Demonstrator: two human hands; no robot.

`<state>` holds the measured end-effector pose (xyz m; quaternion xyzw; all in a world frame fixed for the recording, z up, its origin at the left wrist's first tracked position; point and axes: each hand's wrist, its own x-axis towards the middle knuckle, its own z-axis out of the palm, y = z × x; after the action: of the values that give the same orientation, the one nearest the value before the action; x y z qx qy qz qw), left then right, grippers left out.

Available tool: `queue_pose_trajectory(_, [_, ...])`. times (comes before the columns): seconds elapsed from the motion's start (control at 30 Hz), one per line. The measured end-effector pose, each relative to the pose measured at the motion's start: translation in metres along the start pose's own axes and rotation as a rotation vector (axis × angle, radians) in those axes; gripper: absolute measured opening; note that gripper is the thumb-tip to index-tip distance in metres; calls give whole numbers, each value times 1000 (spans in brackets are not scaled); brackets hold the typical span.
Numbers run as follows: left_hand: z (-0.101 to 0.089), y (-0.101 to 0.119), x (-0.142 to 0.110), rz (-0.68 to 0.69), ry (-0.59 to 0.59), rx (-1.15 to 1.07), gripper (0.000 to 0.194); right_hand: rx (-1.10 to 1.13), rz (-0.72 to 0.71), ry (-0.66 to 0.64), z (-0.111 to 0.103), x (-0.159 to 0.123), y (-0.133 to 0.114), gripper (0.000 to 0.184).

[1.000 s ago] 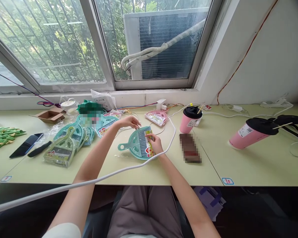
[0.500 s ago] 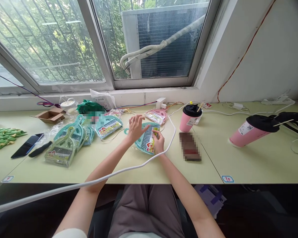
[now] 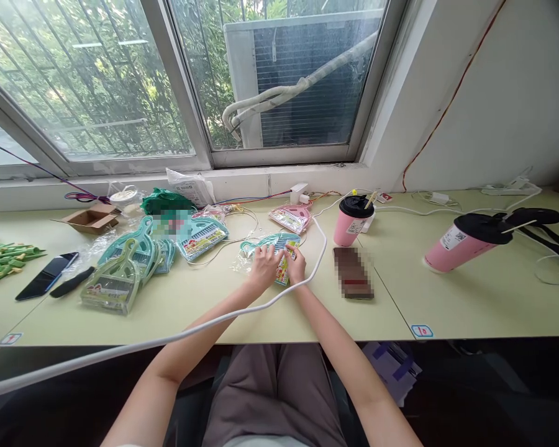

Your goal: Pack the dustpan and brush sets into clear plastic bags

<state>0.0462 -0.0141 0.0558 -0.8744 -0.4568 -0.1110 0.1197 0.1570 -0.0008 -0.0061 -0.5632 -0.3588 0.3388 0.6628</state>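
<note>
A small teal dustpan-and-brush set (image 3: 274,243) with a colourful label lies on the pale green table (image 3: 205,304) in front of me. Both hands rest on its near end. My left hand (image 3: 263,268) covers its left part with fingers curled over it. My right hand (image 3: 296,263) pinches the label edge at its right. Clear wrapping film (image 3: 239,264) shows beside the left hand.
A pile of teal and green dustpan sets (image 3: 130,264) lies at left, with a phone (image 3: 45,275), green clips (image 3: 4,257) and a cardboard box (image 3: 90,218). A pink packaged set (image 3: 292,218), two pink cups (image 3: 351,220) (image 3: 466,242) and a thick white cable (image 3: 177,338) lie around.
The dustpan set has turned and slid away from me. My left hand lifted off open, then came down onto the set beside the right hand.
</note>
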Motion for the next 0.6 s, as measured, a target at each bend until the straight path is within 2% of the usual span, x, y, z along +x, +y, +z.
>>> queue_pose_trajectory(0.13, [9, 9, 2, -26, -12, -93, 29, 18, 33, -38, 0, 2, 1, 36])
queue_pose_trajectory(0.23, [20, 13, 4, -95, -10, -210, 37, 11, 71, -76, 0, 2, -1, 45])
queue_pose_trajectory(0.33, [27, 13, 6, -135, -14, -235, 42, -2, 84, -91, -1, 1, -5, 48])
queue_pose_trajectory(0.43, [29, 13, 7, -120, 3, -236, 43, 23, 51, -106, -1, 0, -10, 44])
queue_pose_trajectory(0.6, [33, 16, 4, -72, 67, -392, 45, 104, 40, -120, -4, -4, -18, 40])
